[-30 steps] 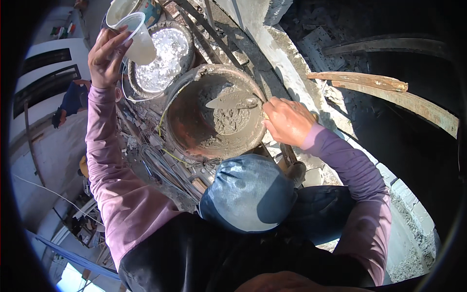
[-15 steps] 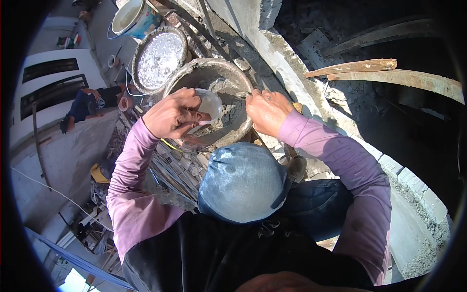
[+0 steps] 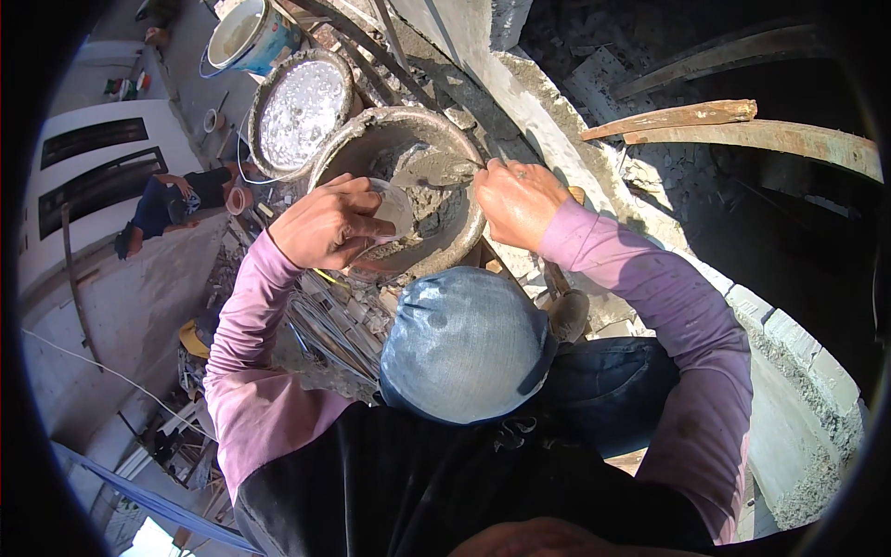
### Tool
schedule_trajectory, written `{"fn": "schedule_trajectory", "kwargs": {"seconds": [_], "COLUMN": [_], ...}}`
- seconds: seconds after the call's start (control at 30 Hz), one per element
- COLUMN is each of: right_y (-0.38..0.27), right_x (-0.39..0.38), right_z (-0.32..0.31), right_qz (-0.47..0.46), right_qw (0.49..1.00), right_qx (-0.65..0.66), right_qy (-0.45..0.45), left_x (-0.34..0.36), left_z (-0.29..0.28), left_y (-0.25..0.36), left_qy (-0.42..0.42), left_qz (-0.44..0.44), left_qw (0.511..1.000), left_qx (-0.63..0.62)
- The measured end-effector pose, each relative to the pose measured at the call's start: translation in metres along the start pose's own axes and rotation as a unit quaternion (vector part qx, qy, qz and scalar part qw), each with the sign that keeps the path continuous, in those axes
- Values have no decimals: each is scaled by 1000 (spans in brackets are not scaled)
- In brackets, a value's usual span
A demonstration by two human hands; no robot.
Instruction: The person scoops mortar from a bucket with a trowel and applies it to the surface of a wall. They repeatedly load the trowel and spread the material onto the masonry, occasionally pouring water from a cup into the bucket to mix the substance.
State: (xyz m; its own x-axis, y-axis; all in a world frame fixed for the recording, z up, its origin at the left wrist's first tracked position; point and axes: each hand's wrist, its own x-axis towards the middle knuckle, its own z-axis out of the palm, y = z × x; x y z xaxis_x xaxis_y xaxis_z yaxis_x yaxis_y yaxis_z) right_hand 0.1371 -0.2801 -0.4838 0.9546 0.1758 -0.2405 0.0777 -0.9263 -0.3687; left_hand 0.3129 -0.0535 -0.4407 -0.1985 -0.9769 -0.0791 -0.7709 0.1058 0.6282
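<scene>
In my left hand [image 3: 329, 223] is a clear plastic cup [image 3: 393, 210], its fingers wrapped round the near side. The cup is tilted over a round tub [image 3: 461, 139] with a mortar-crusted rim. Wet grey mortar [image 3: 429, 212] lies inside the tub. My right hand [image 3: 522, 202] is closed at the tub's right rim, gripping a trowel whose handle is mostly hidden by the fingers. The mortar-coated trowel blade [image 3: 434, 171] points left, over the mortar. What the cup contains cannot be made out.
Beyond the tub stand a second tub [image 3: 302, 116] of pale liquid and a blue bucket [image 3: 264, 42]. A broken wall edge [image 3: 548, 116] runs along the right, with wooden planks [image 3: 742, 136] over a dark drop. At far left sits another person [image 3: 172, 200]. My knee [image 3: 464, 343] is close below.
My left hand and the cup have shifted slightly left. The trowel blade now shows more plainly above the mortar, and my right hand has moved slightly right.
</scene>
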Motion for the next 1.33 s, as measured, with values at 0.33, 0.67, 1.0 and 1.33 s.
{"fn": "schedule_trajectory", "kwargs": {"seconds": [0.33,0.67,1.0,1.33], "right_y": [-1,3,0,43], "right_x": [1,-1,5,-12], "right_z": [1,6,3,-38], "right_qz": [-12,4,-12,27], "right_qw": [999,1000,999,998], "right_qx": [-18,-6,18,-50], "right_qy": [29,14,25,16], "left_x": [1,7,-40,-14], "left_z": [0,0,-37,-206], "left_y": [-3,-1,3,-212], "left_qy": [-16,-38,184,643], "left_qz": [3,-7,-70,-179], "left_qw": [1000,999,981,736], "left_qx": [11,-9,-2,111]}}
